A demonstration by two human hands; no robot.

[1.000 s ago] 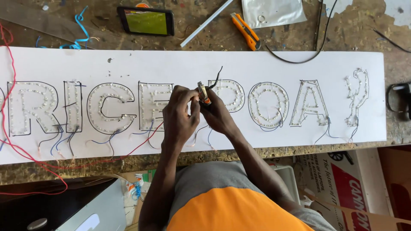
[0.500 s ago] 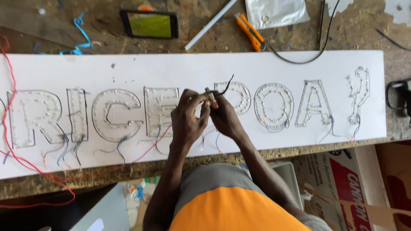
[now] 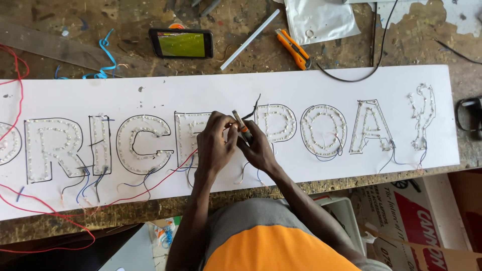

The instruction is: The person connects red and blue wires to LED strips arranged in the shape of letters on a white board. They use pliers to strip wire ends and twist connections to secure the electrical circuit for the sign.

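Observation:
A long white sign board [image 3: 311, 85] lies across the workbench, with outlined letters filled with small clear lamps. My left hand [image 3: 216, 145] and my right hand [image 3: 259, 149] meet above it, between two of the letters. A slim tool with an orange part [image 3: 240, 122] sticks up between the fingers, its lower end in my right hand. A short black wire [image 3: 254, 107] curls up from the same spot, pinched by my left fingers. Thin blue, red and black leads [image 3: 150, 180] hang from the letters toward the near edge.
Behind the board lie a phone with a lit green screen [image 3: 181, 42], an orange utility knife [image 3: 292, 48], a white rod [image 3: 249, 32], a clear plastic bag [image 3: 321, 17] and blue wire scraps [image 3: 103, 60]. Red wire [image 3: 30, 208] loops at left. A cardboard box [image 3: 416, 221] stands below right.
Both hands stay together on the tool and wire with only small finger movement. The view has shifted slightly, so the board sits a little lower in the picture.

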